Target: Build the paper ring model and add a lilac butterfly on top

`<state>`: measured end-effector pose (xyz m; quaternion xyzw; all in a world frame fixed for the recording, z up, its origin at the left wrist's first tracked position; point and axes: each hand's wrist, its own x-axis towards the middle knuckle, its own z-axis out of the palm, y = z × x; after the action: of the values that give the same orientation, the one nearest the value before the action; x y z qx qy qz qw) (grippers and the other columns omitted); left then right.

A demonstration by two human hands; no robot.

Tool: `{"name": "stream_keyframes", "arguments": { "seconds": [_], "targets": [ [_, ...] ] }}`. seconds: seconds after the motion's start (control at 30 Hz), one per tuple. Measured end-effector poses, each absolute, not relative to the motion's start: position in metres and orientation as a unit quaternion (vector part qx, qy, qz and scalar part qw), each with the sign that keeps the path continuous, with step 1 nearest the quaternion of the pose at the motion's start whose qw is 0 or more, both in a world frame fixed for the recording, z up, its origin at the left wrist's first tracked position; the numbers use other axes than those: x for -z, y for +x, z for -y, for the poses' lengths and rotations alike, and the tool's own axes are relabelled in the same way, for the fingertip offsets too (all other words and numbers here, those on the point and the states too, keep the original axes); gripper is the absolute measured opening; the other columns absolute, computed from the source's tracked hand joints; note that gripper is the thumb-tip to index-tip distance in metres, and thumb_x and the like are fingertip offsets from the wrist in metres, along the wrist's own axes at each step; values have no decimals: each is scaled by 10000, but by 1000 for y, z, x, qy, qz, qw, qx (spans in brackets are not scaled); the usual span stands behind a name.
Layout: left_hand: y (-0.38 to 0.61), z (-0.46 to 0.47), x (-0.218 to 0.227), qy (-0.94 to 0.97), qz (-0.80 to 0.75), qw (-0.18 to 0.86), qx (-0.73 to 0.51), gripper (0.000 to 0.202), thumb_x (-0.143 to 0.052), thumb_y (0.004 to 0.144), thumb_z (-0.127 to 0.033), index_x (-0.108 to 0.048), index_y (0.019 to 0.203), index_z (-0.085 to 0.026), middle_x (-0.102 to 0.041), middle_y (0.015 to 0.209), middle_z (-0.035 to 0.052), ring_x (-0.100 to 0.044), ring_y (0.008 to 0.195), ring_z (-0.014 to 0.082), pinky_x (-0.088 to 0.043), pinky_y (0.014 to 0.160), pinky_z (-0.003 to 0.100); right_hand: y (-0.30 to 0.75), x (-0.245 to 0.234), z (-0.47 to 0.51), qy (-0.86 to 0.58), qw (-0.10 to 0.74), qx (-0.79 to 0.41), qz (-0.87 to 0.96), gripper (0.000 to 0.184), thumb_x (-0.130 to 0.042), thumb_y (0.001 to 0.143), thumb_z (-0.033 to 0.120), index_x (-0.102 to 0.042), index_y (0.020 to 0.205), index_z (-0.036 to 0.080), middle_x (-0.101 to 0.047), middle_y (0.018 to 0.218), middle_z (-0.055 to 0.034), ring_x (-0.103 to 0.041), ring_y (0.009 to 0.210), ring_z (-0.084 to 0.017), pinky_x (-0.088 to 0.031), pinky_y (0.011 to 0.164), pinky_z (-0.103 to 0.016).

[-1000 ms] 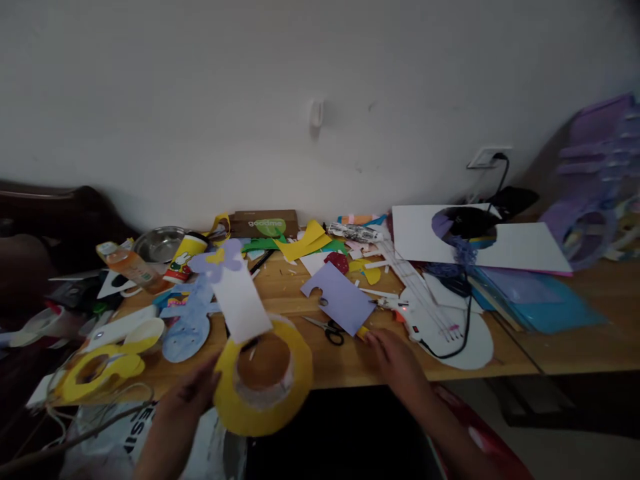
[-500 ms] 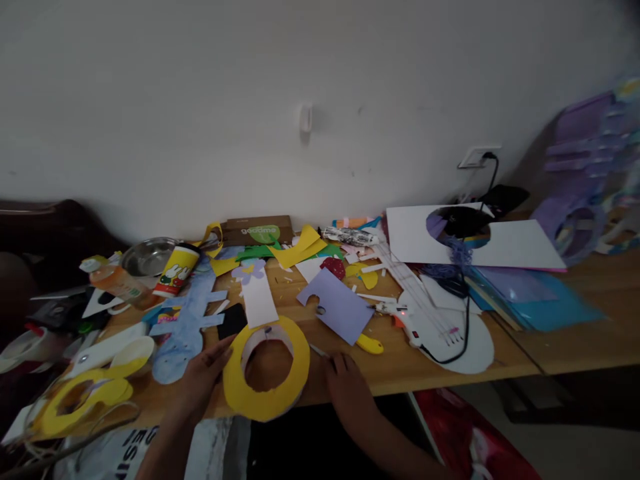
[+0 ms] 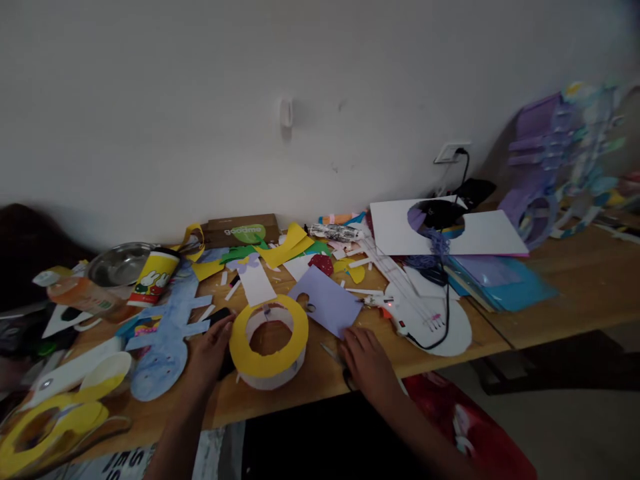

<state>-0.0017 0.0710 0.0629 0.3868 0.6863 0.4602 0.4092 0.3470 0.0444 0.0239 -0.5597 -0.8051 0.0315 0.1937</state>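
A ring (image 3: 270,363) with a flat yellow top and a white side wall sits near the table's front edge. On its left, my left hand (image 3: 211,347) has its fingers and thumb drawn together against the rim. A black flat piece (image 3: 226,363) shows partly beneath that hand. My right hand (image 3: 367,363) is closed over the handle end of slim scissors (image 3: 331,352), whose blades point away to the left. The handles are mostly hidden. Its fingertips are at the near corner of a purple card (image 3: 327,303) with a cut-out. A white strip with a purple flower (image 3: 259,283) lies behind the ring.
A glue gun (image 3: 387,305) with a red light and black cord rests on a white guitar-shaped cutout (image 3: 450,330). To the left are a blue cutout (image 3: 163,363), a cup (image 3: 154,277), a metal bowl (image 3: 117,263) and a bottle (image 3: 83,293). Paper scraps cover the back.
The view has swung to the right. The yellow ring sits flatter, with more of its front wall showing. My right hand and the scissors have shifted right, towards the purple card's corner.
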Motion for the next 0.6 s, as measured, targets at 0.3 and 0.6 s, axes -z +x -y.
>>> {"name": "stream_keyframes", "arguments": {
  "seconds": [0.3,0.6],
  "targets": [
    [12,-24,-39,362,-699,364,-498,776,-703,646,-710,-666,1169,-138,-742,1067,121,-687,896,269,-563,719,335,338,-61,-94,-578,231,-60,781,210,-506,918,134,-700,973,192,-697,958,-84,-616,925,-232,-475,850,-336],
    [38,-13,-30,306,-654,439,-534,631,-753,676,-610,-702,1085,-133,-748,934,76,-675,778,202,-558,703,295,379,-123,-217,-659,321,-107,672,369,-400,941,281,-672,1132,120,-729,845,-71,-665,746,-214,-508,709,-305]
  ]
}}
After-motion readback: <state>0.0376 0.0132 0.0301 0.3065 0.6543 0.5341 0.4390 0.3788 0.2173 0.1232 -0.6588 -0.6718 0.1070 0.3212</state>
